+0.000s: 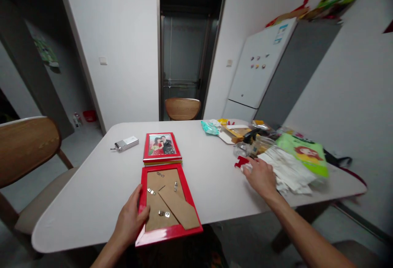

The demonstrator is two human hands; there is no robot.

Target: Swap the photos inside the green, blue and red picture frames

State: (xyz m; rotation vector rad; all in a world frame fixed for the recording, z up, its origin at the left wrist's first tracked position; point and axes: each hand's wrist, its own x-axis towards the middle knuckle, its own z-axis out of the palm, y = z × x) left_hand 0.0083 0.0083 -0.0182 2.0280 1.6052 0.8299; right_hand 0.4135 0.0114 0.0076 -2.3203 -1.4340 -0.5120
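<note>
My left hand [130, 215] grips the left side of a red picture frame [194, 208], thumb over the rim. The frame lies back side up at the table's near edge, showing its brown backing board [153, 221], a slanted stand flap [179, 208] and several small metal clips [163, 214]. Just beyond it lies another red picture frame [178, 151], face up, with a photo of two people. Over at the right, my right hand [260, 176] has its fingers closed at a small red piece [241, 161] beside some white tissue; the fingertips are partly hidden.
A pile on the right holds white tissues [287, 170], a green tissue pack [303, 153], clear plastic containers [265, 143] and a teal wrapper [210, 127]. A silver-white device [126, 143] rests on the white table [92, 190] at left. Wooden chairs [182, 108] stand around.
</note>
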